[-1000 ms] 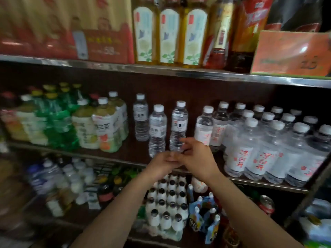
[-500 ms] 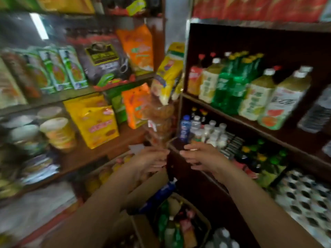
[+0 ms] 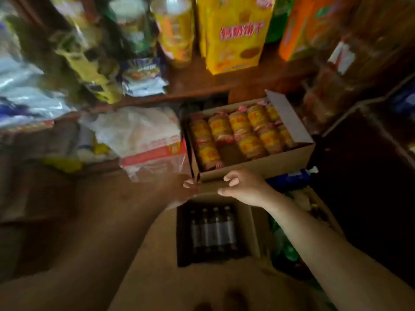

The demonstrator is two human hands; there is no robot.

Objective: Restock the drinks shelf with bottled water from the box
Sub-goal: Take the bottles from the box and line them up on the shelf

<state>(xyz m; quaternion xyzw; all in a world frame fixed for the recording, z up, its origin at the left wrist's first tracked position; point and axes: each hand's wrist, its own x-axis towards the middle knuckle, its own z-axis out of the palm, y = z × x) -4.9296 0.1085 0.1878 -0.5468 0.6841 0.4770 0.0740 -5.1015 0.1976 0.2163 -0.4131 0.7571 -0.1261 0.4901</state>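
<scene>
A brown cardboard box (image 3: 251, 230) stands on the floor below me with its top cut open. Inside it several water bottles (image 3: 213, 230) stand upright in a row, caps up, in deep shadow. My left hand (image 3: 179, 189) is blurred and hovers over the box's far edge, holding nothing. My right hand (image 3: 244, 187) hovers beside it over the same edge, fingers loosely spread and empty. The drinks shelf is out of view.
Just beyond the hands sits an open carton (image 3: 253, 167) filled with yellow-wrapped snack rolls. A plastic bag (image 3: 143, 140) lies to its left. Yellow packets (image 3: 233, 34) and cups stand on a wooden shelf (image 3: 202, 84) above. More goods crowd the right.
My view has swung from the drinks shelf down and left to the floor. Both hands came down with it, from the shelf's water bottles to above the open box.
</scene>
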